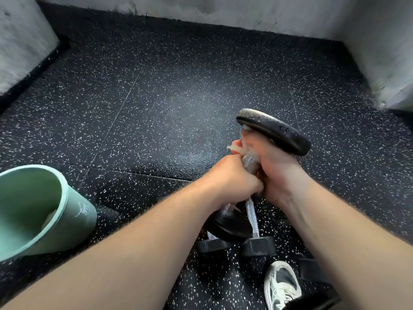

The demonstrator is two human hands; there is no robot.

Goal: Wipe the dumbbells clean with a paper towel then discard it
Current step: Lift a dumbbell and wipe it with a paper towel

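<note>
A black dumbbell (274, 130) is lifted off the floor and tilted, its far head up at the right and its near head (230, 224) low. My left hand (232, 177) grips its metal handle near the lower end. My right hand (274, 166) is wrapped round the handle just under the upper head, with a crumpled white paper towel (237, 148) squeezed between fingers and bar. Beneath it, two more dumbbells (254, 238) lie on the floor, their black heads side by side.
A pale green bin (67, 211) stands open at the left on the black speckled rubber floor (156, 108). Grey walls (380, 52) close the back and right. A white shoe (281, 285) sits at the bottom, beside another dark weight (312, 271).
</note>
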